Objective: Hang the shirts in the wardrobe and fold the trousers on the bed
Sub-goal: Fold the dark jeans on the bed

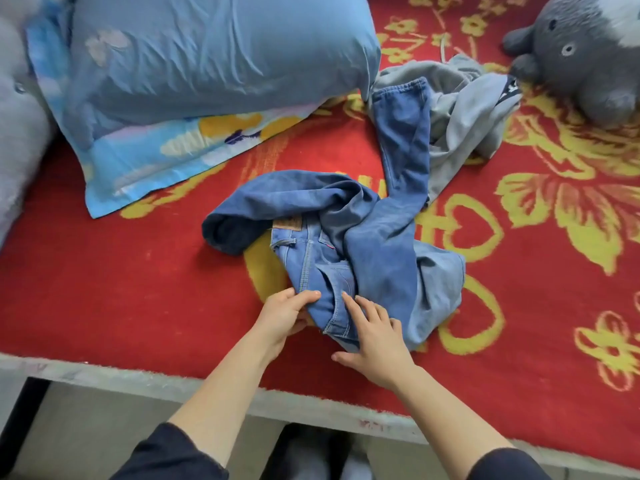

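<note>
Crumpled blue denim jeans lie mid-bed on the red blanket with yellow floral pattern, one leg trailing over a grey garment. Left hand pinches the waistband edge; right hand rests open, flat on it. Folding step just beginning; next, legs need straightening and aligning.

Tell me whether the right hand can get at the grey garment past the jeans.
Probably yes. The right hand rests open on the jeans, and the grey garment lies uncovered further back, only partly under a jeans leg; it would need a long reach.
</note>
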A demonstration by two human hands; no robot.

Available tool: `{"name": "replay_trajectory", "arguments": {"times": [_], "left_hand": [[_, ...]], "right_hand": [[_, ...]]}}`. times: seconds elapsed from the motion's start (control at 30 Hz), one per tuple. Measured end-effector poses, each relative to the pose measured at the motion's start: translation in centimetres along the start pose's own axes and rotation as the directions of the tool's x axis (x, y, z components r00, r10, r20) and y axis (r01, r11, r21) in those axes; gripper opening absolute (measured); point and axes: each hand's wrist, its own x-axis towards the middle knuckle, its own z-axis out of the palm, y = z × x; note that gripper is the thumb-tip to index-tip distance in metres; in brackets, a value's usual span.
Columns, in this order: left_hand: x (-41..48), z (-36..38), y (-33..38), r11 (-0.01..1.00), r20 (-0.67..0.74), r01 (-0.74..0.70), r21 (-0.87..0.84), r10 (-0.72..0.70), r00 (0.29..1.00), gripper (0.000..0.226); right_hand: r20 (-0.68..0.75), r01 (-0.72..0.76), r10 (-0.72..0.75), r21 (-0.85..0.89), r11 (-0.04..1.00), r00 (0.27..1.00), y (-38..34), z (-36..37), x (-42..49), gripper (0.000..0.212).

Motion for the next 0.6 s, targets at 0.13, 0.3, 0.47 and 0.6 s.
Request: {"name": "replay_trajectory", "arguments": {"times": [0.13,0.3,0.47,0.6], "left_hand": [[-3.7,0.6,6.0,0.977,0.111,-0.203,0.066,0.195,0.975,0.006],[-7.1,2.0,10.7,0.642,0.089,-0.475,0.602,0.537,0.839,0.088],[-10.4,7.8,15.1,0.189,0.396,-0.546,0.816,0.505,0.767,0.085],[-12.4,14.6,17.7,0.025,0.495,-0.592,0.805,0.521,0.695,0.022]], "right_hand": [[-0.255,-0.043,0.200,0.514,0.856,0.946,-1.3,-4.8,0.4,0.036],[-0.307,0.093,0.164,0.675,0.732,0.938,-1.2,-15.2,-1.9,0.023],[-0.374,0.156,0.072,0.544,0.824,0.924,1.1,-24.3,-6.1,0.013],[-0.421,0.097,0.184,0.564,0.820,0.888,6.2,-27.9,-10.6,0.022]]}}
